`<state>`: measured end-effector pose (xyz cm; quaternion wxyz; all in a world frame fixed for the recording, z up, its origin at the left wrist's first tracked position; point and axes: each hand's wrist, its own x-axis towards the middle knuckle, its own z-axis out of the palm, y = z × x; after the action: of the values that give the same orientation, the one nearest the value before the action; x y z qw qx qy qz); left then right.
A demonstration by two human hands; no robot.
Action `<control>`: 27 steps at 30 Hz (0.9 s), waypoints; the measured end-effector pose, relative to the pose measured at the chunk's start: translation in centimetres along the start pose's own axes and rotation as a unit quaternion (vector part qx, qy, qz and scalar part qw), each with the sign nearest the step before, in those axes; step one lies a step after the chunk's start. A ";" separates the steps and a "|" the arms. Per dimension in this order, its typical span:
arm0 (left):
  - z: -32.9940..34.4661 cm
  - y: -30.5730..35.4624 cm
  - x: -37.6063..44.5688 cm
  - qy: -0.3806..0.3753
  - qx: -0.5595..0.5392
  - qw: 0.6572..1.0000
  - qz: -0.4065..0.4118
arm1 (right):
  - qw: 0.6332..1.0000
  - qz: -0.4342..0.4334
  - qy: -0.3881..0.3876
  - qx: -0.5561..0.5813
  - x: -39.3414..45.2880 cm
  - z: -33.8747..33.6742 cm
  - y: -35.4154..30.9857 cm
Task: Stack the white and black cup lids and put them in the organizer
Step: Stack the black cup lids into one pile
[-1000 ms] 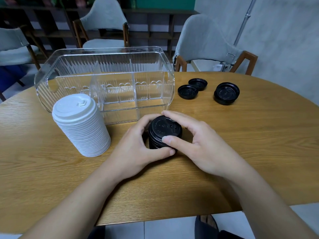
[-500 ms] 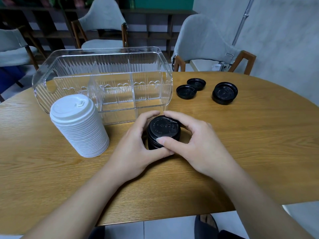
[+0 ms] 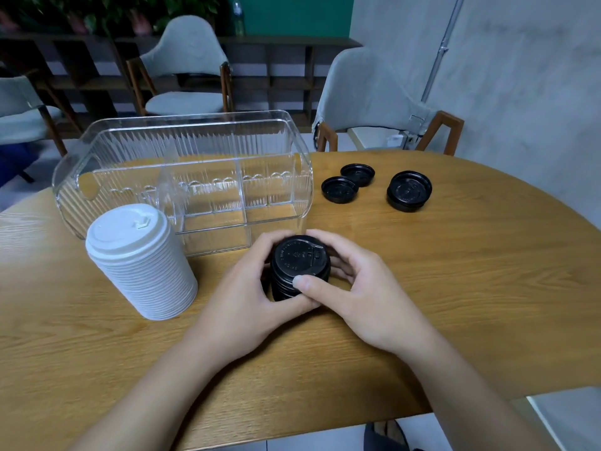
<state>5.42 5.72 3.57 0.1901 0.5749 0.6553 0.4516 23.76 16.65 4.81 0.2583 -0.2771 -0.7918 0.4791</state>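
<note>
A short stack of black lids (image 3: 297,262) stands on the wooden table (image 3: 455,288) in front of the clear organizer (image 3: 182,164). My left hand (image 3: 240,307) curls round its left side and my right hand (image 3: 364,288) round its right side, thumb on the front rim. A tall stack of white lids (image 3: 140,262) stands to the left. Farther right lie two single black lids (image 3: 340,189) (image 3: 357,174) and a small stack of black lids (image 3: 409,191).
The organizer has ribbed walls and dividers, with nothing inside. Grey chairs (image 3: 374,99) stand behind the table. The table's near edge runs below my forearms.
Both hands stay cupped round the black stack, with the fingers shifted slightly. The camera has tilted a little; the objects on the table have not moved.
</note>
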 end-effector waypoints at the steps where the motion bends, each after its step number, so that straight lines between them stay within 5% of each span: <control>1: 0.0 0.1 0.1 -0.004 0.009 1.000 0.002 | 1.000 0.000 -0.001 0.004 0.0 0.0 0.1; 7: 0.5 0.3 0.8 -0.006 0.042 0.999 0.005 | 0.999 0.013 -0.006 0.033 0.3 -0.9 1.0; 11: 1.4 0.5 1.4 0.008 0.048 0.999 0.001 | 0.991 0.034 0.125 0.040 2.0 -2.9 1.2; 15: 2.3 0.6 2.0 0.017 0.050 0.999 -0.004 | 0.960 0.050 0.228 -0.155 5.2 -4.6 3.8; 19: 2.9 0.6 2.5 0.016 0.053 0.998 -0.002 | 0.895 0.082 0.215 -0.383 7.8 -6.8 6.0; 27: 3.2 0.3 3.0 0.011 0.056 0.998 -0.004 | 0.859 0.115 0.210 -0.452 10.1 -8.1 8.6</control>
<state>7.27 9.67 2.90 0.1521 0.5774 0.6837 0.4196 23.69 31.87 1.84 0.2074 -0.5464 -0.8110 0.0251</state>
